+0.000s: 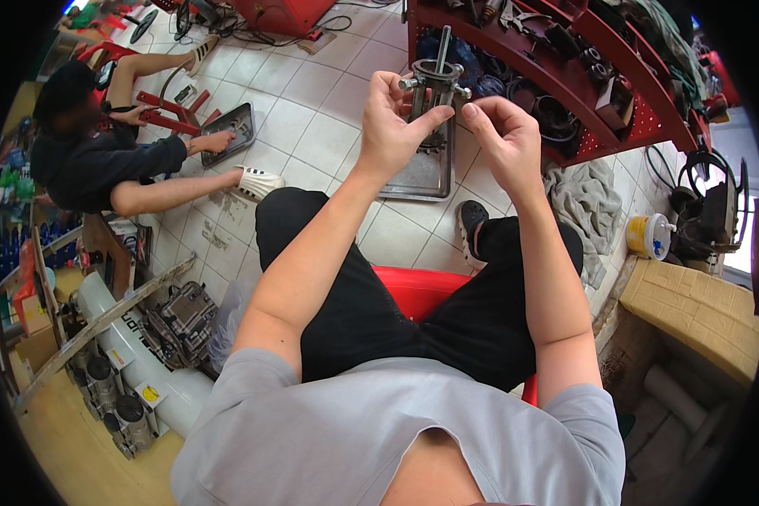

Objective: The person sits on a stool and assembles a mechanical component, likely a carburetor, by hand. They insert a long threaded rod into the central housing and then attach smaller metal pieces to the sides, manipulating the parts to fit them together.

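Observation:
My left hand (394, 126) is closed around a dark metal puller (438, 82) with a long centre screw pointing up and bolts sticking out at its sides. The puller is held above a grey metal tray (422, 190) on the floor between my feet. Dark toothed parts, partly hidden by my hand, show below the puller. Close to the puller's right side bolt is my right hand (508, 139), with its fingers curled toward the thumb. Whatever lies between those fingertips is too small to make out.
To the left, a co-worker (101, 152) sits reaching into another tray (243, 135). A red shelf rack (557, 67) with tools and parts stands ahead right. A grey cloth (586, 211) and a white-and-yellow tub (649, 236) lie right; an air compressor tank (114, 316) is at left.

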Demonstrator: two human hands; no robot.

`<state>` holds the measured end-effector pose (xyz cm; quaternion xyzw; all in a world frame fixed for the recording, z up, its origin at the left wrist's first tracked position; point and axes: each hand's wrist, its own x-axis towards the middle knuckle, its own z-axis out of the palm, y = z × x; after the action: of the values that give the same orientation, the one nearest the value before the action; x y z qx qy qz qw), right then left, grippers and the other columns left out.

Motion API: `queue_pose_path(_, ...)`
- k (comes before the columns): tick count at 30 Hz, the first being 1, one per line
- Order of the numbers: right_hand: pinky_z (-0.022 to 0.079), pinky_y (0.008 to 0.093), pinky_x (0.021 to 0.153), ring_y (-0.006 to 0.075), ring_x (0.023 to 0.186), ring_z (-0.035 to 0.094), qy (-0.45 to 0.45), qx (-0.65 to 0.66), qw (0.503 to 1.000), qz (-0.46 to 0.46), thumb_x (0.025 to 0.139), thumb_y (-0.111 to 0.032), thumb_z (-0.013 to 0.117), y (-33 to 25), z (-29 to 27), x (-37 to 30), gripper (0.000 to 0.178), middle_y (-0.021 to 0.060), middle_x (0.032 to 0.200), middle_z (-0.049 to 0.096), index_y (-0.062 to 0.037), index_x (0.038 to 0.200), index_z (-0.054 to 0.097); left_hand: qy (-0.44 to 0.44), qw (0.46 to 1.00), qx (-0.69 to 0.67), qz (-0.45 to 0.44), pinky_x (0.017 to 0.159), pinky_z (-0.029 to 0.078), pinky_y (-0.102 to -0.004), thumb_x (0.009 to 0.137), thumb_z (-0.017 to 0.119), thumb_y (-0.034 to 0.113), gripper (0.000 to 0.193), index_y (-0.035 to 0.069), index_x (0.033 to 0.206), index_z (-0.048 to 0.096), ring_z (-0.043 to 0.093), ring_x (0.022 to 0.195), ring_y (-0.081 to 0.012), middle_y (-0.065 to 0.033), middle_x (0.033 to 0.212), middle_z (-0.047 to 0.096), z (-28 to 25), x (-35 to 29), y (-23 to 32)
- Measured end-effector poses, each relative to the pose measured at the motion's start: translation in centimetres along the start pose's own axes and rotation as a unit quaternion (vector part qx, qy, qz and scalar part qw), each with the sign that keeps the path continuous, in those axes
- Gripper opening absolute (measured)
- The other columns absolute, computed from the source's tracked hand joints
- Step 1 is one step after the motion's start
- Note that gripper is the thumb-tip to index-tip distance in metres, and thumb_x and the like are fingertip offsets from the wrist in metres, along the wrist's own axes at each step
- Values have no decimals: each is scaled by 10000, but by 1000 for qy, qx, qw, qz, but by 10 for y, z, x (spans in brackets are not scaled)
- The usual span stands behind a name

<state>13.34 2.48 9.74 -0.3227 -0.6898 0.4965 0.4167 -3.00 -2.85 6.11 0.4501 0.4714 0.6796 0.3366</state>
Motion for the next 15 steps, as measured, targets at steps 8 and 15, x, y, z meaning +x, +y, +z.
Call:
queue_pose_path(8,355,198,542,25,617,435,-9,-24,999,25,872,-193,737,6,-2,1,247,-44,700,553,-15,1028,666,6,1000,26,5,770,549,-248,775,811,-1,517,84,990,349,640,914,-136,-97,997,622,0,1,-2)
queue_pose_path(15,433,228,566,65,622,527,49,-57,997,-31,854,-157,721,3,5,0,224,23,785,627,-9,1011,657,5,990,137,25,758,516,-223,741,847,39,545,92,941,343,622,885,-104,-144,1121,616,3,-5,4)
